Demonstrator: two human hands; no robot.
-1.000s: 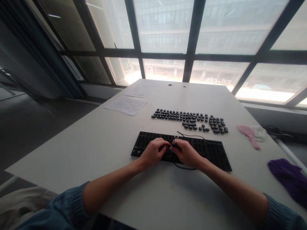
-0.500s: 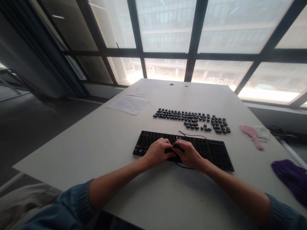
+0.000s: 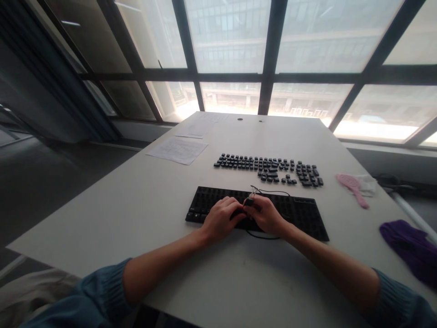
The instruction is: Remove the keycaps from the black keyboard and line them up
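A black keyboard [image 3: 300, 218] lies across the table in front of me, most of its keycaps off and a few still on at its lower left. My right hand [image 3: 266, 213] is closed over the keyboard's middle, pinching a small black tool with silver wires [image 3: 250, 201]; the wires point up and its exact kind is unclear. Against it, my left hand [image 3: 223, 216] has its fingers curled together, and whatever they grip is hidden. Fingertips of both hands meet or nearly meet. Beyond the keyboard, loose black keycaps [image 3: 269, 174] stand in rows laid out like a keyboard.
Printed paper sheets [image 3: 177, 151] lie at the far left of the white table [image 3: 112, 214]. On the right are a pink hairbrush [image 3: 351, 184], a whitish crumpled piece [image 3: 368, 186] and a purple cloth [image 3: 406, 243]. A black cable [image 3: 273, 192] runs behind the keyboard.
The whole view has shifted slightly, so things sit a little further left. In my right hand the black tool has tilted, and more of its silver wires shows above the fingers.
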